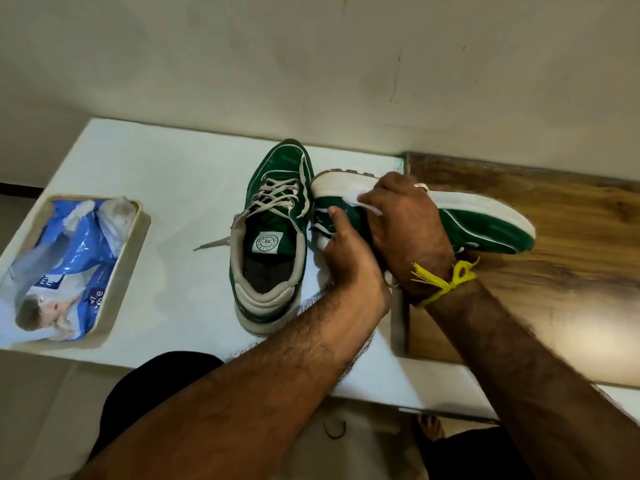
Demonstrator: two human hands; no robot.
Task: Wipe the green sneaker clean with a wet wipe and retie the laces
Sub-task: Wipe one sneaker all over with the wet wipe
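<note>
I saw two green sneakers on the white tabletop (138,174). One sneaker (273,237) stood upright near the middle, toe pointing away from me, its pale laces (277,194) loosely crossed and one loose end trailing out to its left on the tabletop. The second sneaker (485,223) lay tipped on its side just to the right of the first, its white sole turned up and away from me, its toe reaching out over a wooden board (554,271) that adjoined the tabletop.

My right hand (405,230) lay across the middle of the tipped sneaker, fingers curled over a white wet wipe (367,204) and pressing it onto the edge where sole met green upper. A ring showed on one finger, and a yellow thread (446,278) was tied around that wrist. My left hand (349,251) gripped the same sneaker at its heel end, thumb laid on the green side and the fingers wrapped underneath, mostly hidden.

Well apart to the left, a beige tray (135,233) held a crumpled blue-and-white wipes packet (69,254).
</note>
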